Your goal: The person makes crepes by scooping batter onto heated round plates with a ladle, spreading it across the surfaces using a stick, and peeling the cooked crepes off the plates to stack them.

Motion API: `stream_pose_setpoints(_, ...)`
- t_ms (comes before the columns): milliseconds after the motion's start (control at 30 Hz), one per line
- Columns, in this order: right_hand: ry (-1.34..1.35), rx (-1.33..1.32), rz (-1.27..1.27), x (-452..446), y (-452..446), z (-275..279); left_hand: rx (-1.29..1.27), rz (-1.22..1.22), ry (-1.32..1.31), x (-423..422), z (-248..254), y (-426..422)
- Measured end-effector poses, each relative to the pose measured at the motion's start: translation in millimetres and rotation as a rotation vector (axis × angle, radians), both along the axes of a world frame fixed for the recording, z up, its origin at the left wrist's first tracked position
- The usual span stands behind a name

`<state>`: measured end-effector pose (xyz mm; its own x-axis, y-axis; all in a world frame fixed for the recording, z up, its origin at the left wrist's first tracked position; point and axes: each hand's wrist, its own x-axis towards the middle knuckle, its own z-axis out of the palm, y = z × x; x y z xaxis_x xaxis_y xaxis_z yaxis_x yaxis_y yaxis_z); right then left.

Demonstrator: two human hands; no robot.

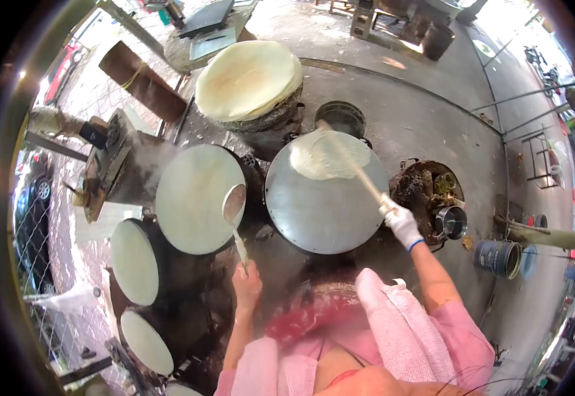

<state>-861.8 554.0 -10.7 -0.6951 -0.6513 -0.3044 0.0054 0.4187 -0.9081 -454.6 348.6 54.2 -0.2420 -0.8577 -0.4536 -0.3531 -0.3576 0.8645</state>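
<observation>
Left hand point(246, 282) grips a ladle point(234, 203); gloved right hand point(404, 226) clasps a long stick point(363, 174) over pale batter point(309, 162).

My left hand point(246, 282) is curled in a grip; my gloved right hand point(403, 226) is likewise curled, right arm point(434, 277) extended.

Rust-brown pipe point(152, 87) at upper left, yellow cord point(134, 76) round it. Dark flat slab point(206, 18) on worktop point(179, 53), pale sheet point(213, 43) just beside it. Dark car point(31, 228) beyond chain-link fence point(47, 264). At right, grey bucket point(497, 258) on concrete floor point(449, 125), blue container point(529, 261) just beside it. Brown tub point(438, 41) at upper right, hollow block point(361, 24) left of it.
</observation>
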Motion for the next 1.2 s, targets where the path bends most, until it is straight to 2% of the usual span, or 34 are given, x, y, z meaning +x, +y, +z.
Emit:
stream_pose_setpoints(67,-0.280,0.144,0.115,-22,-7,13,0.004,0.043,-0.021,-7,5,15)
stream_pose_setpoints(100,-0.321,0.164,0.188,-14,-19,16,0.006,0.066,-0.026,-11,6,21)
stream_pose_setpoints(133,-0.445,0.208,0.223,-3,-30,42,-0.001,0.075,-0.033,-13,6,28)
stream_pose_setpoints(200,-0.520,0.105,0.317,-4,-25,17,-0.017,0.088,-0.050,-12,2,40)
stream_pose_setpoints(267,-0.337,0.171,0.393,-28,-17,21,-0.051,0.113,-0.051,-16,2,47)
stream_pose_setpoints(333,-0.378,0.045,0.295,-69,-18,10,-0.027,0.156,-0.037,-21,10,58)
stream_pose_setpoints(400,-0.169,0.072,0.321,-102,-35,4,0.044,0.221,-0.004,-33,30,65)
stream_pose_setpoints(433,-0.346,0.177,0.410,-110,-50,3,0.027,0.228,-0.045,-32,26,70)
stream_pose_setpoints(467,-0.604,0.120,0.426,-104,-53,2,0.005,0.233,-0.083,-29,17,74)
stream_pose_setpoints(533,-0.533,0.109,0.571,-81,-49,-8,0.003,0.252,-0.120,-28,17,81)
stream_pose_setpoints(567,-0.612,0.224,0.553,-78,-44,-6,0.023,0.267,-0.113,-29,20,86)
stream_pose_setpoints(600,-0.505,0.314,0.601,-74,-44,17,0.039,0.283,-0.102,-32,21,89)
stream_pose_setpoints(667,-0.319,0.250,0.683,-91,-41,28,-0.047,0.235,-0.186,-26,8,93)
stream_pose_setpoints(700,-0.318,0.178,0.631,-106,-45,16,-0.088,0.207,-0.230,-22,4,95)
stream_pose_setpoints(733,-0.529,0.146,0.477,-125,-59,-5,-0.104,0.199,-0.252,-21,4,96)
stream_pose_setpoints(800,-0.197,0.157,0.567,-135,-80,6,-0.139,0.181,-0.291,-24,3,95)
stream_pose_setpoints(833,-0.278,0.216,0.614,-139,-88,-14,-0.090,0.212,-0.262,-26,5,97)
stream_pose_setpoints(867,-0.352,0.090,0.719,-135,-88,-36,-0.042,0.244,-0.235,-29,9,99)
stream_pose_setpoints(933,-0.512,0.355,0.769,-115,-79,16,-0.008,0.264,-0.241,-25,10,106)
stream_pose_setpoints(967,-0.535,0.398,0.752,-115,-69,9,-0.030,0.253,-0.268,-21,4,109)
stream_pose_setpoints(1067,-0.371,0.355,0.865,-132,-69,40,-0.223,0.149,-0.427,-13,-8,112)
stream_pose_setpoints(1100,-0.389,0.249,0.794,-142,-75,26,-0.308,0.098,-0.493,-13,-9,110)
stream_pose_setpoints(1133,-0.154,0.103,0.819,-151,-85,-5,-0.299,0.094,-0.496,-17,-6,106)
stream_pose_setpoints(1200,-0.134,0.215,0.788,-146,-111,5,-0.283,0.085,-0.501,-30,1,93)
